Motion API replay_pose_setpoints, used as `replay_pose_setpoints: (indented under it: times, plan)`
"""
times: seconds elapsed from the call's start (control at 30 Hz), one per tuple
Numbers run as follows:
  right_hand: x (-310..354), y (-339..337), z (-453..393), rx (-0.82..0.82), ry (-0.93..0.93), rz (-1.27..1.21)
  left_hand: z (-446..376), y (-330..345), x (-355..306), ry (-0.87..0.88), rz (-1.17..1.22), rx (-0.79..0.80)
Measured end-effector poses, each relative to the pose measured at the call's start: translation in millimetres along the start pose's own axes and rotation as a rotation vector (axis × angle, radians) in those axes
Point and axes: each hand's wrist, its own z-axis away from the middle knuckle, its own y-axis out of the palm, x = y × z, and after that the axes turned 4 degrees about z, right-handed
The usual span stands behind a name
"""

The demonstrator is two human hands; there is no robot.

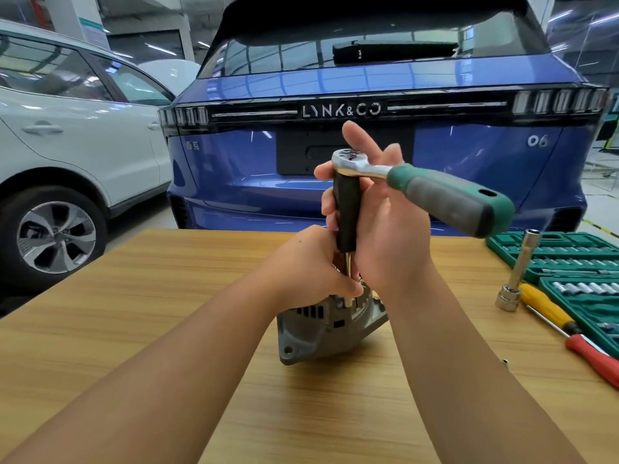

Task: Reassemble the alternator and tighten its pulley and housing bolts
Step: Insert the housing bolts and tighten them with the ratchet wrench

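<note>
At the centre of the frame a grey alternator (330, 329) sits on the wooden counter (167, 313). The left hand (311, 266) grips the top of the alternator, while the right hand (385, 222) holds the black extension (346, 212) of a green-handled ratchet (435, 192) standing upright over it. At the right edge lie a green socket case (569, 259), a long socket (519, 272) and two screwdrivers, yellow (544, 308) and red (596, 358). A blue car (368, 85) fills the background, with a white car (67, 128) at left.
</note>
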Motion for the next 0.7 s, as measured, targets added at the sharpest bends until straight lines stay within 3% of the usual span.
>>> replay_pose_setpoints:
  times: [0.07,0.2,0.27,0.37,0.43,0.57,0.7]
  plan:
    - [-2.8,-0.5,3.1,-0.054,-0.029,-0.045,-0.3,0.9,-0.3,-0.002,0.000,-0.007]
    - [-12.5,-0.3,11.0,-0.323,-0.183,0.221,-2.0,3.3,-2.2,0.045,-0.042,0.049]
    - [-10.6,-2.6,8.8,-0.382,-0.169,0.262,-3.3,4.1,-3.0,0.052,-0.041,0.053]
    - [-7.0,-4.6,9.6,-0.227,-0.126,0.125,-4.1,3.9,-1.5,0.050,-0.040,0.046]
    - [-11.0,-3.2,11.3,-0.130,-0.194,0.124,-4.0,2.7,-0.1,0.044,-0.005,0.036]
    - [-13.9,2.5,12.8,-0.128,-0.303,0.254,-2.8,3.5,1.3,0.043,-0.002,0.008]
    - [-2.4,-2.1,8.0,-0.066,-0.116,0.065,0.0,4.4,0.2,0.032,0.008,-0.012]
